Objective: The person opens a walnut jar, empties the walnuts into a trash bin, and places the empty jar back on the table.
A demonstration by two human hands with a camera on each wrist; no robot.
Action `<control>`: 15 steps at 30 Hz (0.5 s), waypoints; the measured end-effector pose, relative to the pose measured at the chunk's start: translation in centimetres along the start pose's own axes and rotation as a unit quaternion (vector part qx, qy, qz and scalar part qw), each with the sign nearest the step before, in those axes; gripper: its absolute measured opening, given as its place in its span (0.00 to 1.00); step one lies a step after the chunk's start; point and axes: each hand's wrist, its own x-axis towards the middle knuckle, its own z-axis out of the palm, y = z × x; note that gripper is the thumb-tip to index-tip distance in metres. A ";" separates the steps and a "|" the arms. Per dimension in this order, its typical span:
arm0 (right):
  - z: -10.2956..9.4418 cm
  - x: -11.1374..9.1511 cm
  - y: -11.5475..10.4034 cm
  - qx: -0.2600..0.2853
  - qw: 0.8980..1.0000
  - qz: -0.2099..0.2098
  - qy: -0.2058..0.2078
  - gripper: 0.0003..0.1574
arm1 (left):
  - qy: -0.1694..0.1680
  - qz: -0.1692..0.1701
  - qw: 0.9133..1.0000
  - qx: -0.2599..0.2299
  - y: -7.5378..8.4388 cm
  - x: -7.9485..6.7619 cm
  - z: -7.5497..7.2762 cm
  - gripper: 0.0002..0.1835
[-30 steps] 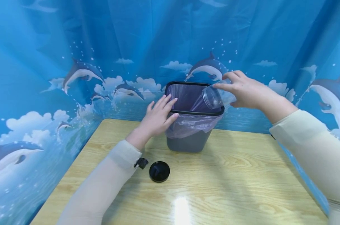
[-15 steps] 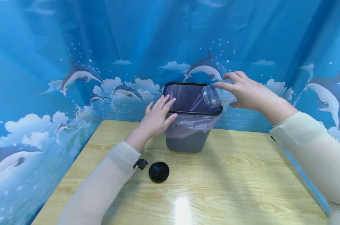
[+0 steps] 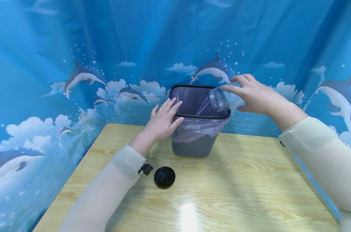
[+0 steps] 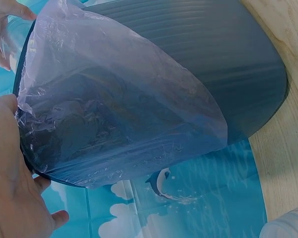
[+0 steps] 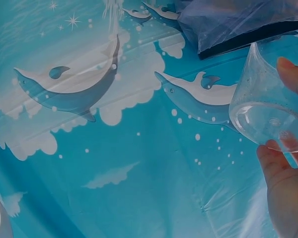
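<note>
A grey trash bin (image 3: 191, 149) with a black rim stands at the back of the table, lined with a translucent purple bag (image 3: 199, 129) folded over its outside. My left hand (image 3: 162, 121) rests at the bin's left front rim, fingers fairly straight and spread. My right hand (image 3: 252, 95) grips a clear plastic jar (image 3: 219, 100) near its base. The jar is tipped on its side, its mouth over the bin's right part. In the right wrist view the jar (image 5: 268, 109) looks see-through with small specks on its wall. The bin's bottom is hidden.
A round black lid (image 3: 164, 177) lies on the wooden table (image 3: 236, 193) in front of the bin. Behind the table hangs a blue dolphin-print curtain (image 3: 152, 38). A black buckle-like piece (image 3: 146, 169) sits at the left cuff.
Almost nothing differs. The view shifts very slightly, while both hands, the tilted jar and the bin keep their places.
</note>
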 end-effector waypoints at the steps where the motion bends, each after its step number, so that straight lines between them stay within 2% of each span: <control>1: 0.1 0.0 0.0 -0.001 1.000 -0.003 0.004 0.58 | -0.001 -0.001 1.000 0.001 0.0 0.0 0.0 0.38; 8: 0.6 -0.3 0.1 -0.011 0.999 -0.022 0.035 0.58 | 0.000 0.000 1.000 0.002 0.0 0.0 0.0 0.38; 15: 0.7 -0.5 0.1 -0.007 0.999 -0.022 0.046 0.57 | 0.004 0.003 1.000 0.001 -0.1 0.0 0.1 0.37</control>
